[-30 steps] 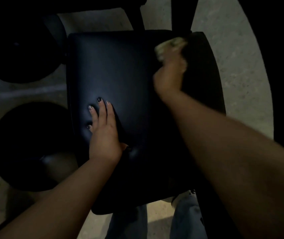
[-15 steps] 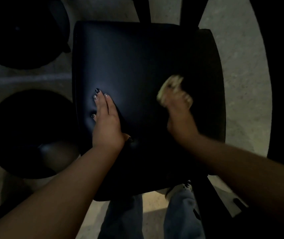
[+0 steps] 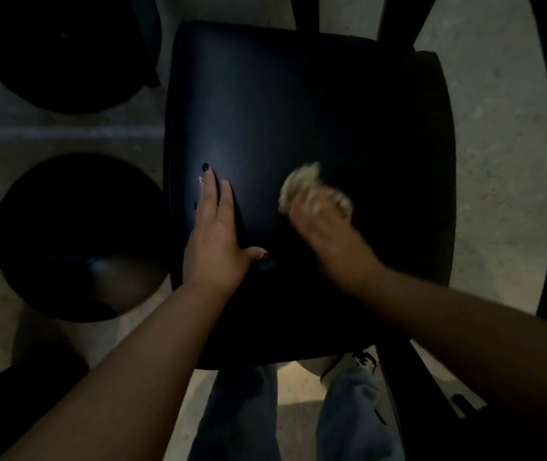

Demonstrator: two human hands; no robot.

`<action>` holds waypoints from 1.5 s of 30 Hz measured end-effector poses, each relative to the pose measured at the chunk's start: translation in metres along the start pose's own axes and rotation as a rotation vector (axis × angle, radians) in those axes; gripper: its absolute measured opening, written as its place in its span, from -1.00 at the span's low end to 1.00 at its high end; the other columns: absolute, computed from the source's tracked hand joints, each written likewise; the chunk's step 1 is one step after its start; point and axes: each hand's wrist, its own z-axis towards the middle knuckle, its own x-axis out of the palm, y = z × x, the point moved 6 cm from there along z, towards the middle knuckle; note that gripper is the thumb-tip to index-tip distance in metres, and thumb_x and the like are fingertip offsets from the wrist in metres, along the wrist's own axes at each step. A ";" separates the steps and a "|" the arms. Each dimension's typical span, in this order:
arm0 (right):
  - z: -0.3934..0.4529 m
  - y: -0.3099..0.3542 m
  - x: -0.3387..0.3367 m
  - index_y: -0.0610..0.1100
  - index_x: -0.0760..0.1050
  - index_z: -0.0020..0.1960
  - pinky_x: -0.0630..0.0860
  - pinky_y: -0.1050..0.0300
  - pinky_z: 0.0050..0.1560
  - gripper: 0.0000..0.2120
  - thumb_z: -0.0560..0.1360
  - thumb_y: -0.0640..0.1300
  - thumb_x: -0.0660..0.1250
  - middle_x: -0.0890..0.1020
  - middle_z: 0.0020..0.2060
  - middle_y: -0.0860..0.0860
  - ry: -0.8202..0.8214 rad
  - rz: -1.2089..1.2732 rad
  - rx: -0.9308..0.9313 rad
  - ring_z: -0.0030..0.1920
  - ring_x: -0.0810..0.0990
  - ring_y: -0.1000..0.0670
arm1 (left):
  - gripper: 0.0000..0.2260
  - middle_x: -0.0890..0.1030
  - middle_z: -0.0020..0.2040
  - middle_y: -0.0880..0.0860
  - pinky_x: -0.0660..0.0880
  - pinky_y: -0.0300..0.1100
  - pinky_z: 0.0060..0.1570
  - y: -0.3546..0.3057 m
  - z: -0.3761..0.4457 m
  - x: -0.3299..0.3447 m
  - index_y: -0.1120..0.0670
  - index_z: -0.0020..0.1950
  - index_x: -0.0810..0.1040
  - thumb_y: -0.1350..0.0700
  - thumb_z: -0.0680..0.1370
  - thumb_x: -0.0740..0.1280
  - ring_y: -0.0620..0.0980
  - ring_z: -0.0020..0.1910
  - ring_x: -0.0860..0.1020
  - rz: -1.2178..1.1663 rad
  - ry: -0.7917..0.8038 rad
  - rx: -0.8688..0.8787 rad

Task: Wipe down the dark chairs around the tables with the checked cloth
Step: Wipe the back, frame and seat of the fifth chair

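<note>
No readable writing from my feed. Chair seat [image 3: 298, 111] is dark and glossy; my left hand [image 3: 215, 237] lies flat and open on it, right hand [image 3: 328, 224] clutches the blurred, pale cloth [image 3: 293, 188].

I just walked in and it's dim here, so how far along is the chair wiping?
Nothing looks finished for certain; the dark makes clean patches impossible to judge. In hand: the right hand rubs the bunched checked cloth over the middle of the chair seat, while the left hand lies flat on it. Left: two round dark seats nearby, untouched now.
</note>
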 end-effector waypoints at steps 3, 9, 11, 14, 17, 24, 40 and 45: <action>-0.015 0.031 0.005 -0.30 0.29 0.43 0.15 -0.19 0.44 -0.56 0.56 -0.26 0.06 0.36 0.40 -0.25 0.077 -0.006 -0.397 0.42 0.24 -0.37 | 0.05 -0.22 0.58 0.19 -0.10 -0.04 0.51 0.028 -0.024 0.003 0.07 0.60 -0.03 -0.17 0.32 0.54 0.16 0.56 -0.21 -0.064 -0.119 -0.154; 0.109 -0.050 -0.056 -0.36 0.36 0.37 0.10 -0.03 0.44 -0.46 0.39 -0.40 0.05 0.38 0.36 -0.33 -0.258 0.052 0.109 0.41 0.30 -0.33 | 0.11 0.05 0.58 0.12 0.08 -0.15 0.45 0.056 -0.049 0.016 -0.02 0.60 -0.11 -0.17 0.28 0.56 0.05 0.54 0.07 -0.387 -0.154 -0.416; 0.124 -0.024 -0.050 -0.33 0.44 0.33 0.23 -0.08 0.42 -0.51 0.42 -0.39 0.09 0.45 0.31 -0.29 -0.301 0.077 0.184 0.37 0.37 -0.30 | 0.02 0.21 0.54 0.07 0.16 -0.19 0.45 0.069 -0.049 0.016 0.03 0.59 0.03 -0.09 0.31 0.57 -0.01 0.50 0.21 -0.483 -0.190 -0.459; 0.090 0.070 -0.010 -0.35 0.46 0.30 0.32 -0.23 0.36 -0.59 0.48 -0.40 0.14 0.45 0.30 -0.32 -0.060 0.076 -0.160 0.35 0.38 -0.34 | -0.38 0.52 0.28 -0.08 0.37 -0.30 0.23 0.087 -0.054 0.015 -0.06 0.47 0.33 0.07 0.46 0.49 -0.12 0.26 0.49 -0.748 -0.251 -0.574; 0.061 0.100 0.003 -0.35 0.56 0.18 0.38 -0.18 0.28 -0.64 0.55 -0.34 0.05 0.57 0.17 -0.29 0.040 0.143 -0.572 0.25 0.48 -0.36 | -0.63 0.58 0.04 -0.22 0.43 -0.21 0.20 0.094 -0.052 0.014 -0.25 0.23 0.44 0.12 0.54 0.39 -0.14 0.13 0.56 -0.838 -0.287 -0.615; 0.213 0.021 -0.054 -0.33 0.46 0.31 0.05 0.31 0.41 -0.56 0.46 -0.37 0.10 0.49 0.28 -0.26 -0.296 0.152 0.046 0.36 0.40 -0.20 | -0.59 0.58 0.28 -0.03 0.45 -0.11 0.30 0.099 -0.056 0.010 -0.06 0.40 0.46 0.01 0.55 0.37 -0.11 0.23 0.53 -0.757 -0.326 -0.665; 0.309 0.060 -0.038 -0.19 0.57 0.12 0.46 -0.03 0.21 -0.71 0.44 -0.22 0.23 0.55 0.13 -0.20 0.161 -0.334 -0.392 0.20 0.51 -0.20 | -0.30 0.56 0.29 -0.09 0.36 -0.45 0.15 0.094 -0.060 0.010 -0.12 0.45 0.39 0.03 0.36 0.57 -0.24 0.17 0.49 -0.772 -0.243 -0.694; 0.276 0.083 -0.025 -0.31 0.55 0.11 0.39 -0.10 0.25 -0.67 0.40 -0.31 0.18 0.55 0.12 -0.28 0.114 -0.207 -0.256 0.19 0.49 -0.26 | -0.30 0.56 0.26 -0.11 0.25 -0.70 -0.08 0.090 -0.057 0.008 -0.09 0.45 0.40 0.03 0.35 0.57 -0.31 0.12 0.45 -0.749 -0.232 -0.697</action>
